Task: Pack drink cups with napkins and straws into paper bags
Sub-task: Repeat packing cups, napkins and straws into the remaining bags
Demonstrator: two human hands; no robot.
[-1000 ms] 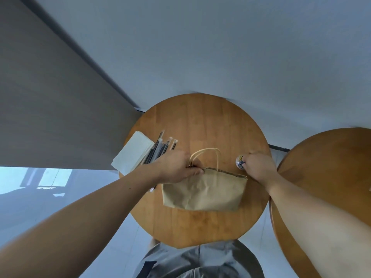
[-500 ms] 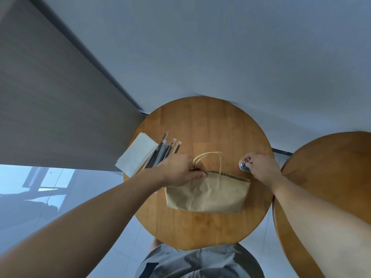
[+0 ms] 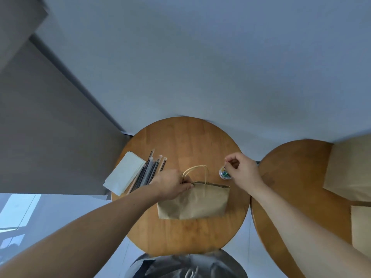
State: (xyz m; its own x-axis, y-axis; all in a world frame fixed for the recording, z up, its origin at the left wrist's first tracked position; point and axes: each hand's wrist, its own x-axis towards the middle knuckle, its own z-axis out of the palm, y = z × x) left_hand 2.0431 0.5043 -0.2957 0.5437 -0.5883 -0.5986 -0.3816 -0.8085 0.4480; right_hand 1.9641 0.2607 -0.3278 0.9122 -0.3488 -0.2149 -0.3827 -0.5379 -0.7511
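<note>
The left hand [image 3: 172, 185] clutches the top left corner of a brown paper bag [image 3: 192, 203], its fingers curled over the bag's mouth edge beside the base of the pale twisted handles [image 3: 200, 167]. The bag appears to lie flat near the middle of a round wooden table [image 3: 186, 137]. Its mouth edge is turned away from the person and its handles arch over the tabletop beyond it.

The right hand [image 3: 243, 171] is at the bag's right, apart from the paper. It sits just above a small clear round tub [image 3: 224, 173] of coloured clips, which stands by the bag's top right corner. The thumb and fingertips are drawn together in a pinch. Whether they hold anything is too small to tell.

To the left of the left hand, a bundle of wrapped straws [image 3: 149, 171] lies fanned on the table. Some are dark, and their near ends pass under the left wrist. Touching their left side is a stack of white napkins [image 3: 124, 173], which overhangs the table's left edge.

A second round wooden table [image 3: 291, 167] stands just beside the first on the right. Two more brown paper bags [image 3: 349, 167] rest on it at the frame's right edge. Both bare forearms reach in from the bottom corners, and grey clothing [image 3: 186, 265] shows at the bottom centre. A plain grey wall fills the upper view.
</note>
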